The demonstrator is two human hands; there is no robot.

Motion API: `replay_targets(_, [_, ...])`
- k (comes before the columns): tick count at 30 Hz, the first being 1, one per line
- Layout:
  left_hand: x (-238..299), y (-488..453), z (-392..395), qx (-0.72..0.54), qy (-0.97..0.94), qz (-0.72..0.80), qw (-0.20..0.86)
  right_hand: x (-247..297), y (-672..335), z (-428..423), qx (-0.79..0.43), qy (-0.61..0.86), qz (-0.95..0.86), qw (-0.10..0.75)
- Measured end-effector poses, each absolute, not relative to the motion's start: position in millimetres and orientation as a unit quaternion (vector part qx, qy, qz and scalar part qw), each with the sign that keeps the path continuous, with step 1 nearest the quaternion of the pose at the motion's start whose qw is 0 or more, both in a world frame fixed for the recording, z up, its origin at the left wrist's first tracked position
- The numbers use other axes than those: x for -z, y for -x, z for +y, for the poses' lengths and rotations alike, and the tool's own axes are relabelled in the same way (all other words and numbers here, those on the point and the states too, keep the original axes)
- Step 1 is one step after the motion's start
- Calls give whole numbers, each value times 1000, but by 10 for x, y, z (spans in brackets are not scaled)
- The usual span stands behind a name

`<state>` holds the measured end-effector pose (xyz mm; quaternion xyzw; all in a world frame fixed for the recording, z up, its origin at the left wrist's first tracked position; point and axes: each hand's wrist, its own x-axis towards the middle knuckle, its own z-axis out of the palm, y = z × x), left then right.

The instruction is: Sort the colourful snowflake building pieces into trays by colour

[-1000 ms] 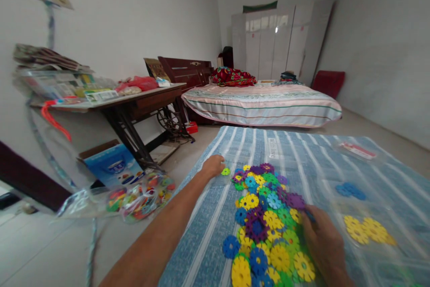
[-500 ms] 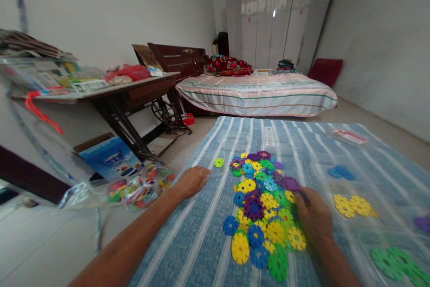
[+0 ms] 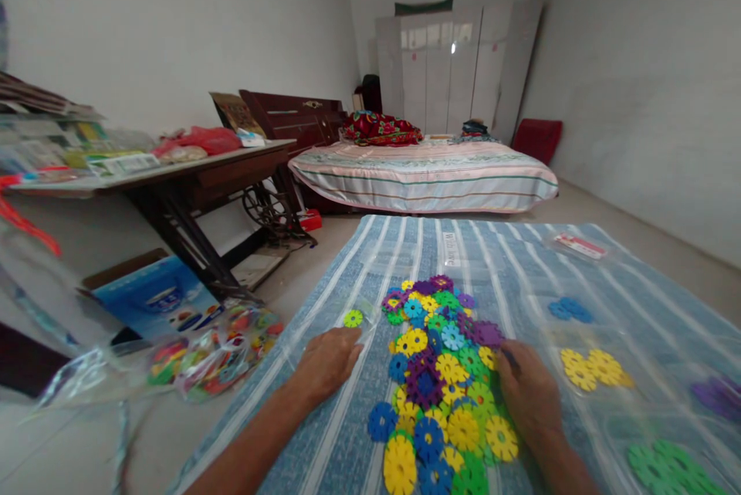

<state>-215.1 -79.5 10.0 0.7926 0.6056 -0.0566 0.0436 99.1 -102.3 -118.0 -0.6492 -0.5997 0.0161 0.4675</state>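
A pile of flat plastic snowflake discs [image 3: 441, 371] in yellow, blue, green and purple lies on a blue striped mat [image 3: 370, 263]. My left hand [image 3: 329, 360] rests palm down on the mat left of the pile, fingers together and empty. A single light green disc [image 3: 353, 318] lies just beyond it. My right hand [image 3: 524, 391] is curled at the pile's right edge, its fingers pinched on something dark I cannot make out.
Sorted discs lie in clear bags at the right: blue [image 3: 570, 310], yellow [image 3: 593, 368], purple [image 3: 718, 394], green [image 3: 665, 468]. A bag of mixed pieces [image 3: 214, 356] sits on the floor at the left. Beyond are a dark table [image 3: 191, 178] and a bed [image 3: 422, 174].
My left hand let go of the light green disc at the far left of the pile and drew back toward me. My right hand stayed at the pile's edge.
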Motion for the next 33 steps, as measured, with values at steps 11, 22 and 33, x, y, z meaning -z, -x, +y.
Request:
replay_targets(11, [-86,1950,-951,-5,-763,646,-25,1216,-983,-1015,1,649,-609,456])
replay_targets(22, [-477,1558,-73,-51,-817,575,15,1229,-958,-1010,5,656,-609,446])
replay_targets(33, [-134,1307,1034,70,-732,677,19,1233,-906,-982,13,653,-607,452])
